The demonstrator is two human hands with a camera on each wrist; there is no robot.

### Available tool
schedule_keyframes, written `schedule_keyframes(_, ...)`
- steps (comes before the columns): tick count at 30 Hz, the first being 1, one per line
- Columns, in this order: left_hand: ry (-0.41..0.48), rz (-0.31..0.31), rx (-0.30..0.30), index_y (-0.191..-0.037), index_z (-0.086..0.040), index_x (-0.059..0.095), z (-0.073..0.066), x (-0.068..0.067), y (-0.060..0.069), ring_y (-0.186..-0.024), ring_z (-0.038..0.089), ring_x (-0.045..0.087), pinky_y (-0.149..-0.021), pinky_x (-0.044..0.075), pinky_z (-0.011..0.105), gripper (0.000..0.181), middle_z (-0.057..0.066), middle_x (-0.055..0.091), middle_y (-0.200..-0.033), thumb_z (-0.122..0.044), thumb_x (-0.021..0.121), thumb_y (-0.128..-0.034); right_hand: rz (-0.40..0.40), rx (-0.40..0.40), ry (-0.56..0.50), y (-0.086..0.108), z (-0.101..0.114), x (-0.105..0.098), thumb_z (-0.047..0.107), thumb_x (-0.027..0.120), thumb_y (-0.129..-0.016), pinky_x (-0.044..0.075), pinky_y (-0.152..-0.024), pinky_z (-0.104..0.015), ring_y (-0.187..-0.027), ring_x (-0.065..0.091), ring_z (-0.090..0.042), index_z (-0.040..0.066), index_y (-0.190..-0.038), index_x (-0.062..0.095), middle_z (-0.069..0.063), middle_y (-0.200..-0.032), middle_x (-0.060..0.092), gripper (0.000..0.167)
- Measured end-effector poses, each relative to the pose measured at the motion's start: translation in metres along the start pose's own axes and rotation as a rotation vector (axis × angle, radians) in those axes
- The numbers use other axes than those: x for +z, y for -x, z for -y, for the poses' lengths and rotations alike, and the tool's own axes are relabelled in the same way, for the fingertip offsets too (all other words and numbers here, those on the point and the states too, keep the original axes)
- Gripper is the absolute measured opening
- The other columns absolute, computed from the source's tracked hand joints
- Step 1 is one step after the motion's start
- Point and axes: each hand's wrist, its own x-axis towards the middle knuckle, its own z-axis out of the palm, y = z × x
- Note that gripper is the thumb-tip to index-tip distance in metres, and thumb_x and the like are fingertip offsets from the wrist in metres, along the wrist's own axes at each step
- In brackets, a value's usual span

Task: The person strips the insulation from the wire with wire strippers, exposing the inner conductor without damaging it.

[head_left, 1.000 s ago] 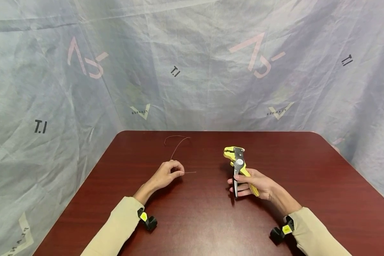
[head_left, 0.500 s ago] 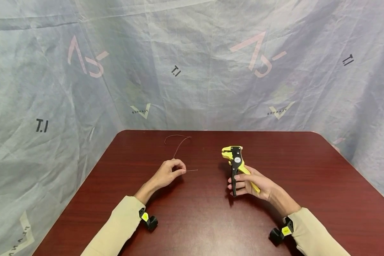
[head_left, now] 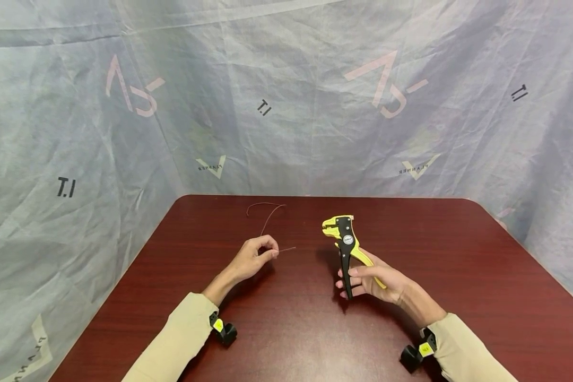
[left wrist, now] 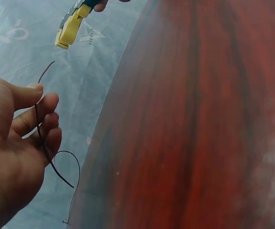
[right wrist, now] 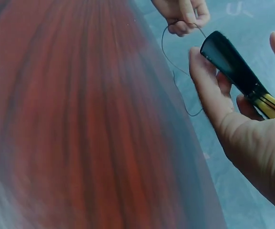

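My left hand (head_left: 249, 260) pinches a thin dark wire (left wrist: 44, 141) between thumb and index finger. A short end of the wire pokes out past the fingertips toward the right; the rest trails behind the hand and curves over the far part of the table. My right hand (head_left: 379, 277) holds a yellow and black wire stripper (head_left: 347, 240) by its handles, fingers round the black one and the yellow one against the palm. The tool's yellow head points up and left, its mouth facing the wire end with a gap between them.
Both hands are over a dark red wooden table (head_left: 286, 329) with rounded far corners. Grey printed sheeting (head_left: 296, 132) hangs behind and at the sides. A small black camera (head_left: 226, 334) is strapped at the left wrist, and another black camera (head_left: 411, 358) at the right.
The wire stripper has shifted left and turned, its flat black side now facing up. The wire end has tilted upward, and my left hand has moved slightly right and away.
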Motion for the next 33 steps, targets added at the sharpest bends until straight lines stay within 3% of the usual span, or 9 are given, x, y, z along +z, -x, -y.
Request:
schedule_keyframes(5, 0.012, -0.016, -0.011, -0.092, 0.005, 0.058, -0.004, 0.003, -0.001, -0.073, 0.043, 0.056, -0.066, 0.041, 0.019, 0.004, 0.026, 0.060, -0.075, 0.004, 0.057, -0.0960, 0.031, -0.021, -0.006, -0.002, -0.004, 0.004, -0.009, 0.040, -0.098, 0.057, -0.091, -0.049, -0.101, 0.074, -0.025, 0.023, -0.153, 0.024, -0.005, -0.109, 0.068, 0.065)
schedule_keyframes(9, 0.003, -0.057, -0.014, -0.093, 0.005, 0.057, -0.007, 0.004, -0.003, -0.063, 0.026, 0.049, -0.065, 0.038, 0.020, 0.004, 0.022, 0.052, -0.070, 0.004, 0.056, -0.0963, 0.026, -0.029, 0.026, -0.002, -0.003, 0.007, -0.009, 0.045, -0.096, 0.058, -0.090, -0.044, -0.096, 0.072, -0.021, 0.024, -0.154, 0.026, -0.007, -0.111, 0.065, 0.070)
schedule_keyframes(13, -0.009, -0.099, 0.000, -0.093, 0.000, 0.061, -0.010, 0.004, -0.003, -0.066, 0.006, 0.044, -0.066, 0.038, 0.023, 0.004, 0.011, 0.051, -0.070, -0.001, 0.059, -0.0965, 0.062, -0.033, 0.057, -0.002, -0.002, 0.010, -0.011, 0.044, -0.095, 0.058, -0.089, -0.040, -0.098, 0.072, -0.022, 0.024, -0.155, 0.022, -0.010, -0.118, 0.067, 0.072)
schedule_keyframes(23, 0.045, -0.142, 0.057, -0.098, -0.004, 0.069, -0.014, 0.003, -0.002, -0.064, 0.005, 0.044, -0.064, 0.039, 0.023, 0.007, 0.007, 0.050, -0.068, -0.007, 0.064, -0.0961, 0.056, -0.013, 0.105, -0.005, -0.002, 0.015, -0.010, 0.053, -0.093, 0.058, -0.088, -0.040, -0.096, 0.072, -0.022, 0.019, -0.146, 0.035, -0.006, -0.110, 0.066, 0.063)
schedule_keyframes(28, 0.098, -0.166, 0.067, -0.096, 0.000, 0.069, -0.019, 0.004, -0.004, -0.063, 0.003, 0.046, -0.061, 0.039, 0.020, 0.006, 0.014, 0.054, -0.069, -0.004, 0.064, -0.0946, 0.060, -0.025, 0.148, -0.007, -0.003, 0.017, -0.008, 0.056, -0.092, 0.058, -0.087, -0.037, -0.094, 0.071, -0.020, 0.005, -0.139, 0.046, -0.003, -0.108, 0.067, 0.050)
schedule_keyframes(33, 0.171, -0.177, 0.056, -0.093, 0.005, 0.067, -0.029, 0.005, -0.005, -0.066, 0.003, 0.053, -0.062, 0.041, 0.019, 0.005, 0.023, 0.058, -0.073, 0.001, 0.064, -0.0920, 0.049, -0.031, 0.141, -0.008, -0.003, 0.020, -0.008, 0.057, -0.092, 0.058, -0.089, -0.042, -0.096, 0.071, -0.018, 0.005, -0.136, 0.046, -0.002, -0.107, 0.068, 0.047)
